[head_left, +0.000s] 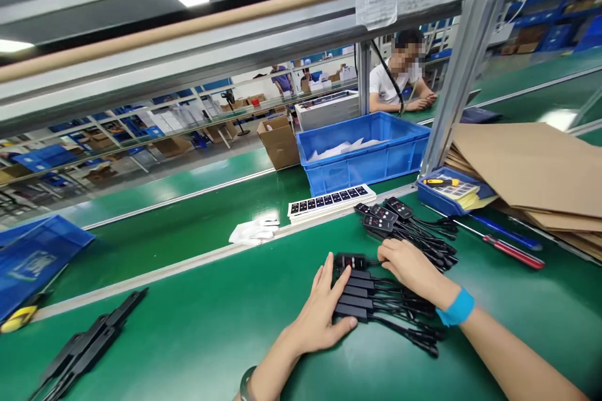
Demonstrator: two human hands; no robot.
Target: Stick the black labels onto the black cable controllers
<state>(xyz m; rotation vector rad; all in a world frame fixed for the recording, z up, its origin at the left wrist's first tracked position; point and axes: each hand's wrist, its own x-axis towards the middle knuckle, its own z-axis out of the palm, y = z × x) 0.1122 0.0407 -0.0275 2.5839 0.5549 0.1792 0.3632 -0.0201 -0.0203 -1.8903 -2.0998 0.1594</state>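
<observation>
A row of small black controllers with cables [355, 302] lies side by side on the green table, cables trailing right. At the top of the row sits a controller with buttons facing up [350, 261]. My left hand [320, 310] is open, its fingers and thumb spread along the left ends of the row and touching them. My right hand [407, 263], with a blue band at the wrist, is closed in a pinch on the cable just right of the top controller. Behind it lies a heap of similar controllers [379, 223], faces up, their cables partly hidden by the hand.
A label sheet stack [332, 202] and white gloves [255, 229] lie along the rail, before a blue bin [367, 160]. A red-handled screwdriver [512, 252], small blue tray [444, 200] and cardboard sheets [531, 169] are right. Long black parts [94, 344] lie left. A person [399, 78] sits beyond.
</observation>
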